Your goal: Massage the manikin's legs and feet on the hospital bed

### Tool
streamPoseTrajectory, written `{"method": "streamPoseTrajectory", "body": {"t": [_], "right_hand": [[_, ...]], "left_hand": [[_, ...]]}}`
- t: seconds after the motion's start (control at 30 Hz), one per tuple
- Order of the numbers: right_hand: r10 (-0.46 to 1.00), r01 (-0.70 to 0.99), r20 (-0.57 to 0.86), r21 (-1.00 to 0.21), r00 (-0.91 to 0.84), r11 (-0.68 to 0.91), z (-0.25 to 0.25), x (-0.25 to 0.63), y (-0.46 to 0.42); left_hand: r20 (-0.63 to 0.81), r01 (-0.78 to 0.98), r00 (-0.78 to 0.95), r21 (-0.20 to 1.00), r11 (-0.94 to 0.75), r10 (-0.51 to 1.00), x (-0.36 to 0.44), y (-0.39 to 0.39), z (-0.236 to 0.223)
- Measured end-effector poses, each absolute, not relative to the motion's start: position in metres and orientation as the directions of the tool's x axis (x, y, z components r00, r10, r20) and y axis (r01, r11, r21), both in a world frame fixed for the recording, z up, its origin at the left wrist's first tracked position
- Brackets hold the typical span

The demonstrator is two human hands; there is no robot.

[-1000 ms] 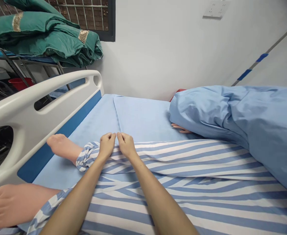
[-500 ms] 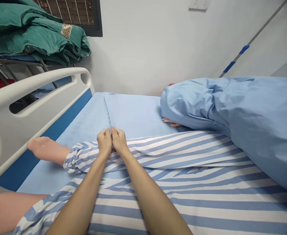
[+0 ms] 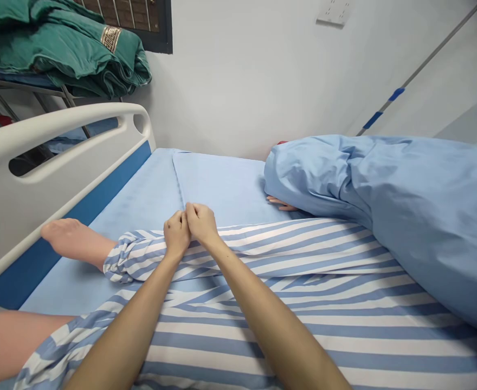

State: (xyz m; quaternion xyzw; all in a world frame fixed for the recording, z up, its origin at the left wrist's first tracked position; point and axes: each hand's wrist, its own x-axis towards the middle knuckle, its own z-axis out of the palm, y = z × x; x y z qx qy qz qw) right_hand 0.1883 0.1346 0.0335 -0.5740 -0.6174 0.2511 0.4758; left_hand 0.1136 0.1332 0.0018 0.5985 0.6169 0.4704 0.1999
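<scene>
A figure in blue-and-white striped trousers (image 3: 287,254) lies on a bed with a light blue sheet (image 3: 218,184). My left hand (image 3: 176,233) and my right hand (image 3: 201,222) rest side by side on the far trouser leg, both with fingers curled, pinching the striped cloth. A bare foot (image 3: 70,238) sticks out of that leg's cuff at the left. A second bare leg (image 3: 14,344) lies at the lower left. A light blue quilt (image 3: 388,200) covers the upper body at the right; fingers of a hand (image 3: 281,203) peek from under it.
A white footboard with a blue panel (image 3: 59,162) borders the bed on the left. Folded green quilts (image 3: 68,49) lie on a metal rack behind it. A white wall with a socket plate (image 3: 335,12) stands behind the bed.
My two hands have drawn closer together on the far trouser leg and now touch. The view has shifted slightly to the right.
</scene>
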Motion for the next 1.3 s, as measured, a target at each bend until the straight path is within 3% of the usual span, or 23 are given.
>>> {"method": "streamPoseTrajectory", "body": {"t": [0.1, 0.2, 0.43, 0.57, 0.73, 0.97, 1.13, 1.3], "right_hand": [[0.925, 0.495, 0.366, -0.825, 0.100, 0.273, 0.035, 0.197, 0.132], [0.927, 0.528, 0.343, -0.821, 0.148, 0.220, 0.020, 0.201, 0.131], [0.925, 0.522, 0.334, -0.830, 0.181, 0.197, 0.005, 0.201, 0.131], [0.916, 0.411, 0.334, -0.884, 0.221, 0.223, 0.008, 0.203, 0.133], [0.923, 0.181, 0.291, -0.951, 0.253, 0.250, 0.009, 0.209, 0.136], [0.917, 0.044, 0.207, -0.978, 0.342, 0.204, 0.008, 0.213, 0.137], [0.928, 0.094, 0.203, -0.979, 0.313, 0.182, 0.011, 0.213, 0.138], [0.942, 0.430, 0.282, -0.885, 0.184, 0.181, 0.027, 0.225, 0.134]], "left_hand": [[0.307, 0.607, -0.141, 0.778, -0.163, 0.941, 0.116, 0.133, 0.002], [0.303, 0.635, -0.145, 0.759, -0.146, 0.942, 0.116, 0.134, 0.002], [0.262, 0.583, -0.125, 0.800, -0.143, 0.957, 0.117, 0.135, 0.006], [0.143, 0.466, -0.150, 0.883, -0.058, 0.978, 0.125, 0.142, 0.024], [0.176, 0.328, -0.249, 0.940, -0.089, 0.952, 0.147, 0.147, 0.035], [0.245, 0.479, -0.252, 0.872, -0.099, 0.936, 0.158, 0.129, 0.009], [0.270, 0.517, -0.240, 0.848, -0.113, 0.932, 0.155, 0.128, 0.009], [0.266, 0.544, -0.234, 0.833, -0.101, 0.935, 0.155, 0.128, 0.009]]}}
